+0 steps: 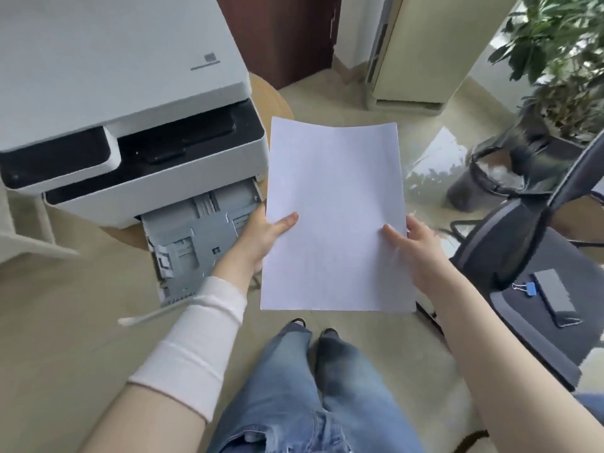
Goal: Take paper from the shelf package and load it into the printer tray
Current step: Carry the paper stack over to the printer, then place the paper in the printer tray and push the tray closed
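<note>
White paper (335, 217) mid-frame, pinched at both side edges: left hand (264, 235) and right hand (415, 248), one each side, thumbs on top. One grey printer tray (192, 243) pulled open at left, unloaded, clear floor between. One printer (124, 103) upper left.

A white stack of paper (336, 217) is held flat in the air by its two long edges, its far end curling slightly upward, just to the right of the printer (130, 103). The white printer with black panels sits on a round wooden surface. Its grey plastic tray (192, 243) is pulled out toward the person and holds no sheets, its guides showing.
</note>
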The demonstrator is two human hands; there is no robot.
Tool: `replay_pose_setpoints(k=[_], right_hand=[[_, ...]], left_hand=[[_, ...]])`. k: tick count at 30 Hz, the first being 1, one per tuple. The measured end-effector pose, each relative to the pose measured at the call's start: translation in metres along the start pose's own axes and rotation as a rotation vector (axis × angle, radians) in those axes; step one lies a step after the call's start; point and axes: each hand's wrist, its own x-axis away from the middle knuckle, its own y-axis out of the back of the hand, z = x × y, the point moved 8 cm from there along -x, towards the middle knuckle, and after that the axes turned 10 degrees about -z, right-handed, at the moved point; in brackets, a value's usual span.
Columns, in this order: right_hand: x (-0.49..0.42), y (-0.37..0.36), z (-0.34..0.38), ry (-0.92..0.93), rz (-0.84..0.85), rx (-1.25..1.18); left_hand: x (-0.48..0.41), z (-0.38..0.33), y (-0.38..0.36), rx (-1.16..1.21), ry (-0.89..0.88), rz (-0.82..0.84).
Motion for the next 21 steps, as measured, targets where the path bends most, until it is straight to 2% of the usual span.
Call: replay_pose_setpoints(k=[12, 21], right_hand=[[0.020, -0.074, -0.032, -0.082, 0.377, 0.177], [0.037, -0.141, -0.046, -0.150, 0.432, 0.259]], left_hand=[[0.079, 0.073, 0.083, 0.134, 0.141, -0.326], [0.086, 0.104, 0.150, 0.170, 0.261, -0.384]])
